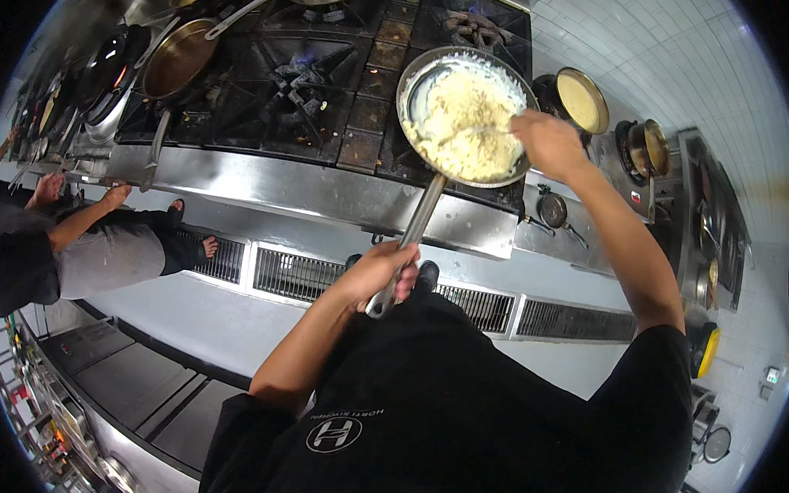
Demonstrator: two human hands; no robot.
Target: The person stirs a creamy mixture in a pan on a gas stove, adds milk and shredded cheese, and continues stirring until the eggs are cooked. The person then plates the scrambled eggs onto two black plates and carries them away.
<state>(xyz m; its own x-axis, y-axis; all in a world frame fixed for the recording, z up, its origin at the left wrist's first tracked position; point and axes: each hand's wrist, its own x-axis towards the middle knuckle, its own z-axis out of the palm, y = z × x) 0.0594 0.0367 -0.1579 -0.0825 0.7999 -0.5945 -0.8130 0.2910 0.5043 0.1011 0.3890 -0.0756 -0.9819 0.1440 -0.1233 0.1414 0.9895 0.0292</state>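
My left hand (pixel 386 273) is wrapped around the long metal handle (pixel 426 211) of a frying pan. The frying pan (pixel 402 99) sits over the right front part of the gas range, holding a lumpy pale-yellow food mixture (pixel 472 106) with white sauce around its edge. At the pan's right side, my right hand (pixel 550 144) grips a thin metal utensil (pixel 471 130), probably a spoon, whose end lies in the food. Motion blur and the food hide its exact shape.
The gas range (pixel 296 87) has a lit front burner and carries an empty-looking saucepan (pixel 180 61) at left. A pan of creamy yellow liquid (pixel 579 102) and a small skillet (pixel 552 210) lie to the right. A co-worker (pixel 106 251) stands at left. Grated drains (pixel 292 274) line the floor.
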